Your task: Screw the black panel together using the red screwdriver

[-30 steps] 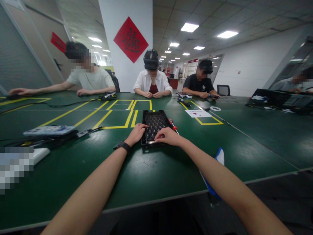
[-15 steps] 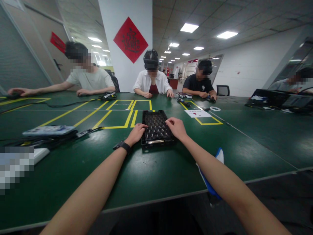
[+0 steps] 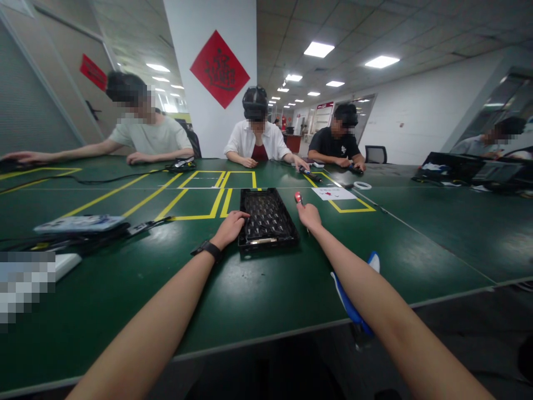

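A black rectangular tray (image 3: 268,241) lies flat on the green table in front of me. Rows of small shiny shapes (image 3: 265,216) cover its inside; I cannot make out what they are. My left hand (image 3: 231,228) grips the tray's left rim, its index finger reaching over the edge. Just right of the tray, apart from it, my right hand (image 3: 309,216) is closed around a slim tool with a red end (image 3: 298,198). The red end sticks up above the fist. Most of the tool is hidden by the fingers, so its kind does not show.
The green table (image 3: 258,300) carries yellow tape outlines. A white paper sheet (image 3: 333,193) and tape roll (image 3: 362,185) lie beyond my right hand. At left sit a pale blue flat case (image 3: 79,224) and cables. A blue-and-white item (image 3: 353,303) is under my right forearm. Several people sit opposite.
My right hand has left the tray's right edge, moved slightly right, and now shows the red-ended tool in its grip. The left hand stays at the tray. A person opposite has reached toward a dark tool.
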A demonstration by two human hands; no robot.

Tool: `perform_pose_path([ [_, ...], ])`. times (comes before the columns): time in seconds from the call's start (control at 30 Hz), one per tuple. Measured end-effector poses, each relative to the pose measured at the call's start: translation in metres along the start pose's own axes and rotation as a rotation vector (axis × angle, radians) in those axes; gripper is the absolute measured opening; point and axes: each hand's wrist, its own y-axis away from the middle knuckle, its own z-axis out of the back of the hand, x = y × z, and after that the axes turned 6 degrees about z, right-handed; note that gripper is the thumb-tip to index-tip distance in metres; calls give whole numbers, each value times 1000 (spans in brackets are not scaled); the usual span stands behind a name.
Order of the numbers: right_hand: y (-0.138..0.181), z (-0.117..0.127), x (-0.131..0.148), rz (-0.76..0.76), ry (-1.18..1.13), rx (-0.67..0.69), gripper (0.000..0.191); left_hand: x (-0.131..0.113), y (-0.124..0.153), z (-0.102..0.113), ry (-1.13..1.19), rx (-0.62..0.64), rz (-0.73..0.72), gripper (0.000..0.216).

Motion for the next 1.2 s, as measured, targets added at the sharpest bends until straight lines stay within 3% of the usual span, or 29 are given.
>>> perform_pose_path([
  [0.13,-8,7,9,-18,-234,-80,43,-1,1,0,14,1,-9,40],
  [0.23,-5,6,12,-30,-564,-102,34,0,1,0,20,-3,-8,40],
  [0.33,2,0,11,-3,-853,-36,20,0,1,0,18,-5,-8,40],
  [0.53,5,-12,9,233,-770,57,19,2,-1,0,11,5,-9,40],
  [1.2,15,-16,10,336,-735,146,29,-2,0,1,-4,19,-3,41],
])
